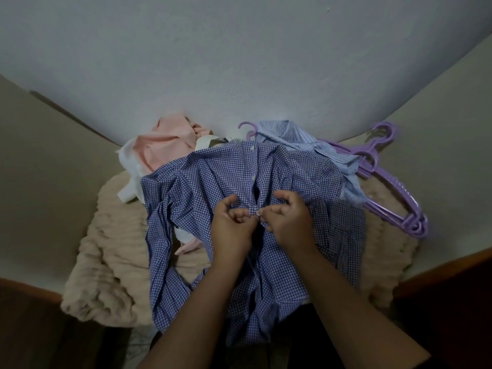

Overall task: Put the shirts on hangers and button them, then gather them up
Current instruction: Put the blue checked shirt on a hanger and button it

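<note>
Head view: blue gingham shirt (213,182) lies mid beige blanket (106,262), left hand (231,227) and right hand (290,222) both pinching placket at third button (257,212). Risk: button slips its hole, fabric bunched. Purple hangers (394,198) at right edge.

hanger inside checked shirt (213,177) hidden | forearms cut off below

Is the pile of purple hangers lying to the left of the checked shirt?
No, the purple hangers lie to the right of the checked shirt.
</note>
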A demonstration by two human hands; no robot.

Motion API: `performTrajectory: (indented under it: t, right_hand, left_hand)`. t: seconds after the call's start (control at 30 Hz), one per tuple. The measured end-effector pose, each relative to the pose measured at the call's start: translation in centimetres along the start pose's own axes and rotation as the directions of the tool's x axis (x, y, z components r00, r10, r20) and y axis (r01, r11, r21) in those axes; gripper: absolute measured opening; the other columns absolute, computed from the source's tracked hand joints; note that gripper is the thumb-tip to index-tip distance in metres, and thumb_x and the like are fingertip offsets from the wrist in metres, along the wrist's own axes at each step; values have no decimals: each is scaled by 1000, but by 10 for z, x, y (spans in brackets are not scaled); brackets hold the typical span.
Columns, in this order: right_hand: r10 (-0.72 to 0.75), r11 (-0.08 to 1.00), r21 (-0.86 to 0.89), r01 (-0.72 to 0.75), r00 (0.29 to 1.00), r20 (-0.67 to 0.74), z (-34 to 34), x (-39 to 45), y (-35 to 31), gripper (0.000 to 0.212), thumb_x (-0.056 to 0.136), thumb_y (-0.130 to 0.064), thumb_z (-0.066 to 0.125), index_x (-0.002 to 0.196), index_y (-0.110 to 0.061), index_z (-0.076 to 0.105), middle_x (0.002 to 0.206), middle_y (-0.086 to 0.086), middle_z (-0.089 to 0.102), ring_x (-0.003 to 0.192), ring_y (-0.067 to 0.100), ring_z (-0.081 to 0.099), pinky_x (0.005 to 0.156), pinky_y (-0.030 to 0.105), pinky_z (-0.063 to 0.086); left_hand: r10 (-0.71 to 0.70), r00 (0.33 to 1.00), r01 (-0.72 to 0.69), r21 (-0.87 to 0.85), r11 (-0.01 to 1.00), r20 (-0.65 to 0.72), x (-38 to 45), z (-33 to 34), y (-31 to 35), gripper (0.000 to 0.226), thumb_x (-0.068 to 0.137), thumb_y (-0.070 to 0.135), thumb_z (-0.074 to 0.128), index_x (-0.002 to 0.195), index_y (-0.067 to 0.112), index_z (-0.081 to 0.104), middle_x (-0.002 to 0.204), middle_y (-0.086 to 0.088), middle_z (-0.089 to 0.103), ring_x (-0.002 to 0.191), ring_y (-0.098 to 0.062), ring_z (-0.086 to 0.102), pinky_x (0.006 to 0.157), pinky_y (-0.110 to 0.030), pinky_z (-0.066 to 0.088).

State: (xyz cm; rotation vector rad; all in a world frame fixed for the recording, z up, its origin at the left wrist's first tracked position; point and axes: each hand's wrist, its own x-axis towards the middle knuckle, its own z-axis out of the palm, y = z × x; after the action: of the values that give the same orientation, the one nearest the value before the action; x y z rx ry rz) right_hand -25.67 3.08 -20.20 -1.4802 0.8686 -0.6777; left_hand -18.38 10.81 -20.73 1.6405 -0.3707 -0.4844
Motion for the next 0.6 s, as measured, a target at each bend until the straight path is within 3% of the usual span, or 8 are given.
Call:
performTrajectory:
  t: [0.13,0.2,0.33,0.43,0.5,0.6]
  right_hand:
    - [5,1000,9,-5,1000,-1,-1,1,1,36,82,-6,70,111,-13,49,76,-2,68,63,5,65,60,24,55]
    - [12,1000,18,-12,1000,-6,-1,2,2,35,82,-6,70,109,-13,50,77,0,69,64,4,65,59,20,54]
    - [10,1000,6,-10,999,-48,-3,3,6,33,82,-6,70,108,-11,50,78,2,68,70,13,66,67,31,57]
    - [14,1000,9,-14,998,-61,-4,2,7,30,83,-6,69,106,-13,51,80,2,70,75,16,68,72,38,58]
    - [22,999,28,-20,999,-49,-5,0,7,30,83,-6,67,108,-11,52,82,2,71,77,16,68,73,37,58]
    - [27,998,61,-25,999,-29,-6,-2,4,29,84,-9,68,109,-10,53,89,6,70,78,15,68,73,33,57]
  left_hand:
    - [16,1000,-17,17,1000,25,1,0,0,55,78,3,75,122,20,46,77,4,62,62,-1,57,62,-17,48]
    - [11,999,-12,23,1000,37,1,0,-1,55,78,4,75,122,21,46,78,5,63,60,3,57,59,-15,48]
    - [21,998,-22,28,999,59,-3,-1,-1,49,81,5,72,120,21,48,77,5,67,63,0,61,59,-14,50]
    - [37,998,-39,32,999,52,-5,-1,-2,35,86,12,67,115,22,51,81,1,72,76,-12,67,69,-22,52]
    - [43,998,-44,28,999,50,-5,-1,-2,29,86,13,67,109,25,53,81,1,72,78,-15,68,72,-26,53]
    - [50,997,-50,-11,999,60,-7,-1,-1,31,83,7,71,99,26,53,81,2,70,73,-9,66,65,-17,53]
